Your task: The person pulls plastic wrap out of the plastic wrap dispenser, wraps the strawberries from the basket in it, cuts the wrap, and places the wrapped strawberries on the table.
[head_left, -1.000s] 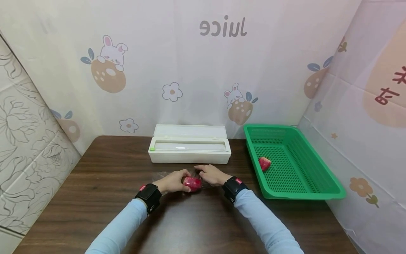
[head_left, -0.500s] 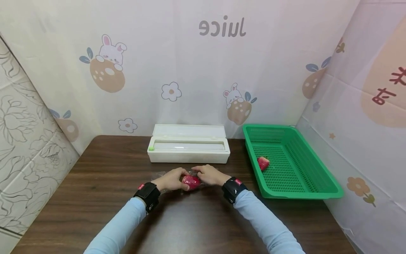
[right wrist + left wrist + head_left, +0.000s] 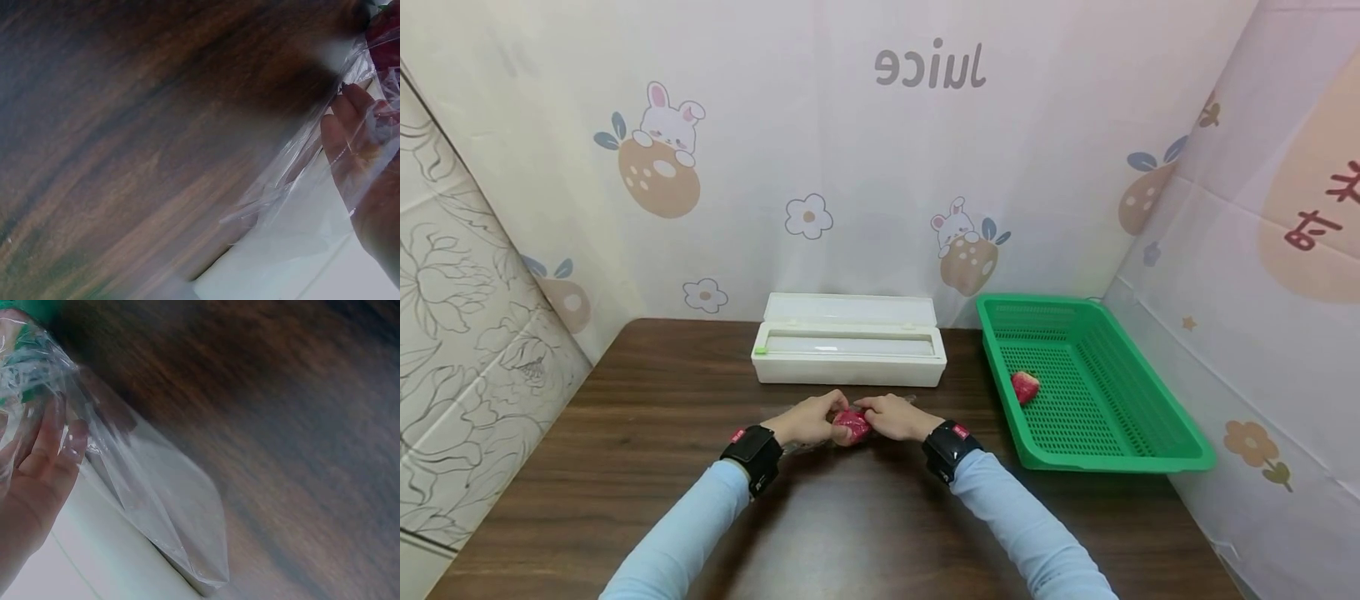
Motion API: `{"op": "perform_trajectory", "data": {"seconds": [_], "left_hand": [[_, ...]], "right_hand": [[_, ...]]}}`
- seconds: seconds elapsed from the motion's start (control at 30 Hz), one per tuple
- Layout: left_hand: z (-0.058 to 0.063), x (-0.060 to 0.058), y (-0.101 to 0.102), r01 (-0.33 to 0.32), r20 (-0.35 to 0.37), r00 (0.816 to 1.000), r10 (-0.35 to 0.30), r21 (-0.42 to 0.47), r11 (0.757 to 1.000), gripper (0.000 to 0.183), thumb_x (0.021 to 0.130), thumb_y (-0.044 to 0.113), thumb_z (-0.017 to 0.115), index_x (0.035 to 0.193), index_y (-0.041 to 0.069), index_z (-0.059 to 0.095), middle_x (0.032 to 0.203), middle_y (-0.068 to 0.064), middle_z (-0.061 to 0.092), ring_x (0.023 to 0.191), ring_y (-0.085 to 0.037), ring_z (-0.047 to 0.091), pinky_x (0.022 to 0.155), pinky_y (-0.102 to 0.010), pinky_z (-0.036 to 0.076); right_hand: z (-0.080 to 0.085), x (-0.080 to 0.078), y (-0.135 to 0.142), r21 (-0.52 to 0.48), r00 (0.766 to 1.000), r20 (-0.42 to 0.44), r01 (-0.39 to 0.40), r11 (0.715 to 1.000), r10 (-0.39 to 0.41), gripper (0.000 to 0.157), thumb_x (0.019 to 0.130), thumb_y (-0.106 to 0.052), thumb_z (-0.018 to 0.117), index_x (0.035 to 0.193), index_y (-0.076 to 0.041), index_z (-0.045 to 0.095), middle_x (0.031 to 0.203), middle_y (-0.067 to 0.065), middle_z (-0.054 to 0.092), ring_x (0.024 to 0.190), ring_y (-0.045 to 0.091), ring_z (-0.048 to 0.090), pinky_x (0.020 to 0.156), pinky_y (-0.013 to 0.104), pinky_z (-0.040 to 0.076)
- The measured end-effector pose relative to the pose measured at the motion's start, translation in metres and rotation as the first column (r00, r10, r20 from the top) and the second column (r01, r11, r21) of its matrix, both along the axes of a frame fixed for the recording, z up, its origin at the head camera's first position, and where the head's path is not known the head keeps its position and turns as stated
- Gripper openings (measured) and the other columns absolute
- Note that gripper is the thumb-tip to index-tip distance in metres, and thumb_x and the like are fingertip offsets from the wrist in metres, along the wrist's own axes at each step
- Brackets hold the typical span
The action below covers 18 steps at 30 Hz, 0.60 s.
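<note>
A round red fruit [image 3: 853, 426] wrapped in clear cling film sits low over the table between both hands. My left hand [image 3: 808, 419] grips it from the left, thumb in front and index finger bent behind. My right hand [image 3: 898, 416] is against its right side, with thumb and fingers on the film. In the left wrist view, loose cling film [image 3: 181, 506] hangs past the left hand's fingers [image 3: 47, 440]. The right wrist view has film [image 3: 281, 181] stretched over the right hand [image 3: 369, 150], with part of the dark red fruit [image 3: 384, 47] at the edge.
A white cling film box [image 3: 850, 371] with its lid raised stands just behind the hands. On the right is a green basket [image 3: 1120, 463] holding another red fruit [image 3: 1025, 387]. A printed curtain [image 3: 880, 167] hangs behind the dark wooden table [image 3: 647, 467].
My right hand has come in to the left, closer to the fruit, and its fingers have drawn in. The fruit has turned slightly in the left hand's grip.
</note>
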<state>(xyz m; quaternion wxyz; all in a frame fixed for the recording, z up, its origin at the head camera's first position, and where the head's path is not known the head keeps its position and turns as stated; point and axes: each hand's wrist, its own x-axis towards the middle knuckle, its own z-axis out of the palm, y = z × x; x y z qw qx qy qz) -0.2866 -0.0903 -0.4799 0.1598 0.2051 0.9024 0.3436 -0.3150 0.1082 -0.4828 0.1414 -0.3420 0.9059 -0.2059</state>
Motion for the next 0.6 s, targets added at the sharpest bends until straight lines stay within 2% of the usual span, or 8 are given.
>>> {"op": "perform_trajectory", "data": {"seconds": [0.1, 0.17, 0.37, 0.5, 0.6], "left_hand": [[-0.0002, -0.0001, 0.0003, -0.015, -0.006, 1.0, 0.015, -0.011, 1.0, 0.032, 0.082, 0.027, 0.066, 0.107, 0.014, 0.051, 0.113, -0.008, 0.061, 0.098, -0.017, 0.056, 0.085, -0.037, 0.044], [-0.0004, 0.0, 0.001, -0.023, -0.001, 1.0, 0.023, -0.005, 1.0, 0.03, 0.084, 0.026, 0.064, 0.108, 0.014, 0.052, 0.116, -0.01, 0.061, 0.1, -0.019, 0.056, 0.086, -0.039, 0.044], [-0.0008, -0.0014, 0.0031, -0.019, 0.0, 1.0, 0.019, -0.007, 1.0, 0.03, 0.088, 0.027, 0.058, 0.114, 0.011, 0.055, 0.109, -0.007, 0.062, 0.097, -0.017, 0.056, 0.085, -0.038, 0.045], [-0.0012, -0.003, 0.0034, -0.009, -0.029, 1.0, 0.008, -0.019, 1.0, 0.032, 0.09, 0.026, 0.055, 0.115, 0.007, 0.057, 0.106, -0.006, 0.061, 0.098, -0.018, 0.056, 0.086, -0.039, 0.045], [-0.0018, -0.0039, 0.0037, -0.01, -0.045, 0.999, 0.009, -0.035, 0.999, 0.032, 0.091, 0.026, 0.054, 0.115, 0.005, 0.058, 0.109, -0.007, 0.06, 0.1, -0.019, 0.056, 0.088, -0.039, 0.045]], "right_hand": [[-0.0003, -0.0006, -0.0002, -0.006, 1.0, 0.021, 0.021, 1.0, -0.02, 0.04, 0.093, -0.016, 0.036, 0.128, -0.005, 0.052, 0.067, -0.002, 0.046, 0.057, 0.01, 0.042, 0.055, 0.023, 0.036], [-0.0005, -0.0006, -0.0009, -0.007, 0.999, 0.017, 0.031, 0.999, -0.031, 0.04, 0.094, -0.017, 0.036, 0.128, -0.005, 0.053, 0.07, -0.002, 0.048, 0.061, 0.011, 0.045, 0.058, 0.023, 0.037], [-0.0006, 0.0002, -0.0016, 0.003, 0.998, 0.012, 0.06, 0.998, -0.06, 0.041, 0.096, -0.022, 0.032, 0.128, -0.008, 0.053, 0.099, 0.003, 0.061, 0.083, 0.014, 0.053, 0.074, 0.028, 0.043], [0.0012, 0.0008, -0.0012, 0.012, 0.998, 0.034, 0.058, 0.998, -0.058, 0.044, 0.098, -0.031, 0.03, 0.129, -0.008, 0.052, 0.117, 0.006, 0.061, 0.097, 0.017, 0.056, 0.088, 0.035, 0.044], [0.0021, 0.0005, -0.0003, 0.023, 0.998, 0.042, 0.037, 0.999, -0.038, 0.049, 0.096, -0.04, 0.035, 0.13, -0.009, 0.051, 0.121, 0.007, 0.059, 0.105, 0.019, 0.056, 0.093, 0.039, 0.043]]}}
